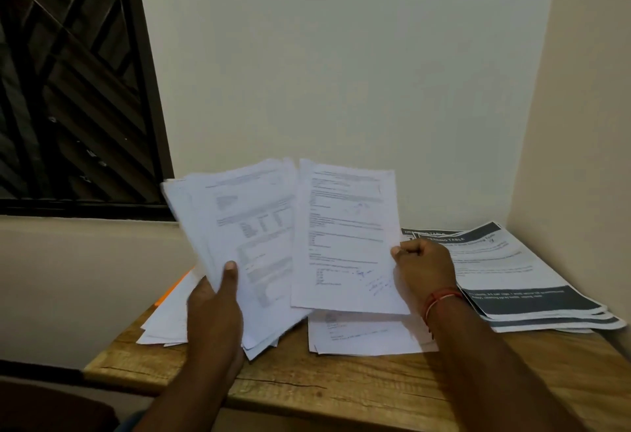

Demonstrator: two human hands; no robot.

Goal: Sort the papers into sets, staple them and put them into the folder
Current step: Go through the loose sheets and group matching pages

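We note the left hand [213, 308] raised above the wooden table [341, 387], gripping a thick sheaf of papers [246, 219] at its lower edge: the thumb lies flat on the front sheet and the fingers are hidden behind. The sheaf is fanned, its thin white sheets splayed at the top corners and carrying printed text and small tables; the left edge is blurred. The right hand [423, 267] pinches a single sheet [345, 233] at its right edge, fingers curled into a near fist around the margin. This sheet stands nearly upright, flat and rectangular, with printed lines and blue pen marks near the bottom, and it overlaps the right side of the sheaf. A red thread band [440, 298] circles the right wrist. On the table, under the right hand, lies a low white pile [362, 332] with loosely squared edges. A second loose pile [167, 315] spreads at the left corner, with an orange edge [170, 290] showing beneath it; we cannot tell what that is. At the far right a stack of glossy-looking sheets with dark grey bands [512, 271] is stepped at its lower corners. The tabletop is pale wood with visible grain and dark cracks. Behind it is a smooth plain wall [341, 55] and, to the left, a dark window with a metal grille [68, 90].
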